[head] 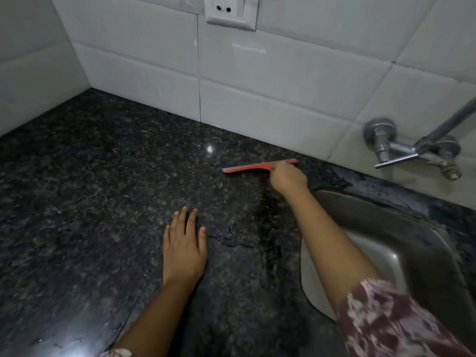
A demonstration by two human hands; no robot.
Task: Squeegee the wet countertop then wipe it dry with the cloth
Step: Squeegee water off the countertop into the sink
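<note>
The red squeegee [253, 167] lies blade-down far back on the dark granite countertop [90, 176], near the tiled wall, grasped at its handle by the right hand [287, 177]. The left hand [184, 244] rests flat and released just beside a water film. A tilted blade would likely skip streaks, and pulling away from the sink [386, 243] could push water over the front edge; no cloth shows.

Home kitchen: granite countertop [90, 176], steel sink [401, 243], tiled wall [283, 86].

Dark speckled granite countertop [90, 189], water streaks [231, 239] mid-surface, red squeegee [247, 168] near back wall, left hand [184, 248] flat on stone, steel sink [412, 222] inset right.
</note>
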